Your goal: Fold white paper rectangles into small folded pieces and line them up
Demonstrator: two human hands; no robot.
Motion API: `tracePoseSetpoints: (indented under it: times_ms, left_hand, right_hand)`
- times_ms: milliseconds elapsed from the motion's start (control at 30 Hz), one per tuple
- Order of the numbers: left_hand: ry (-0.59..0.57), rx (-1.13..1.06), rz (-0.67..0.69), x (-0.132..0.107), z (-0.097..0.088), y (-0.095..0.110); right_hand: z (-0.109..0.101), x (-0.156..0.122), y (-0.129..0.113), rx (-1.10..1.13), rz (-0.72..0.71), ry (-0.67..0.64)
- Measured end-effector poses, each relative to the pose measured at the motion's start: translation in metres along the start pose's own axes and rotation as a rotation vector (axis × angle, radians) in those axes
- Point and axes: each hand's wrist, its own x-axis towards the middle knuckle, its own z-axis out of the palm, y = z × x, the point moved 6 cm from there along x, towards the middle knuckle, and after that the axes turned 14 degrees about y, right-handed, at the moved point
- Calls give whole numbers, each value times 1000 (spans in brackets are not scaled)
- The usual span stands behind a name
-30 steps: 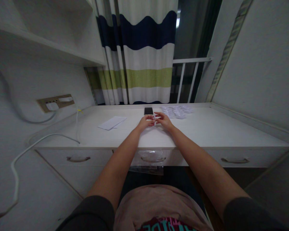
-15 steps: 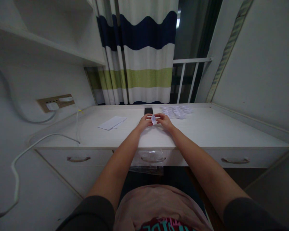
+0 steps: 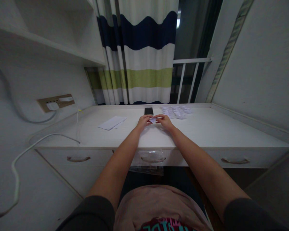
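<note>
By the left hand and right hand, a small folded paper is pinched between them above the bench, near the phone — upright a moment ago, it is now tipped flatter, its handling apparently unfinished.

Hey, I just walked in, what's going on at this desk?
A person has a small white folded paper piece in the fingers of both hands, the left hand on one side and the right hand on the other, above a white desk. Just beyond the hands lies a flat black rectangular object, perhaps a phone. A cluster of white papery pieces lies behind the right hand, and flat white rectangular paper sheets lie off to the left.
</note>
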Motion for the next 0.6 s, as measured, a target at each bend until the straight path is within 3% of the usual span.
tracePoseSetpoints:
  times_ms: [367, 600]
  left_hand:
    - [19, 40, 30, 3, -4, -3]
    - [15, 106, 68, 2, -3, -2]
  right_hand:
    - [-2, 3, -4, -68, -136, -14]
    - [-3, 4, 4, -72, -41, 28]
